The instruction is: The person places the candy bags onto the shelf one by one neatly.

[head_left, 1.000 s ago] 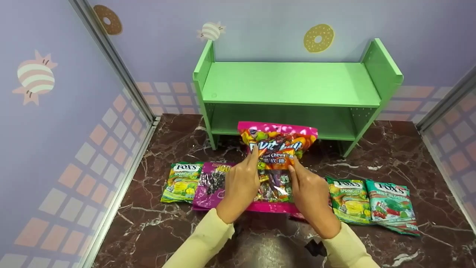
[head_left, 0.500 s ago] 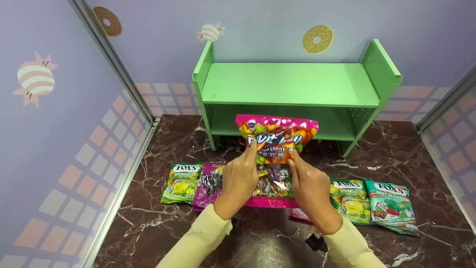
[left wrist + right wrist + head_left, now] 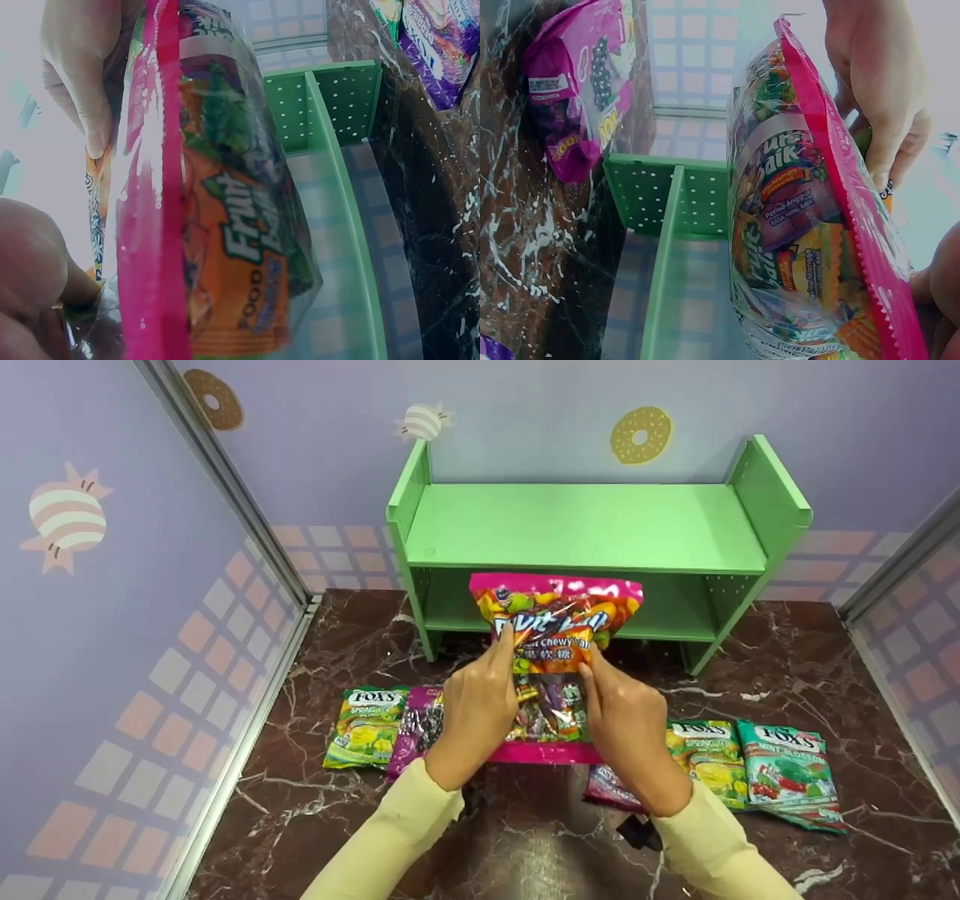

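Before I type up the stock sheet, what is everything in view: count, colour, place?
fruit chewy candy bag: 1, pink and orange, held up, centre
Fox's Spring Tea bags: 2, green and yellow, left and right
berry bag: 1, purple, left of centre
mostly hidden bag: 1, dark pink, right of centre
Fox's Mint Blossom bag: 1, teal, far right
shelf unit: 1, green, back
tabletop: 1, maroon, beneath
walls: 3, lilac, left, back, right
doughnut prints: 2, brown and gold, back wall
candy prints: 2, pinkish, left and back walls
unclear objects: 2, black, at cuffs
sleeves: 2, pale yellow, forearms
left hand: 1, gripping candy bag's left
right hand: 1, gripping its right
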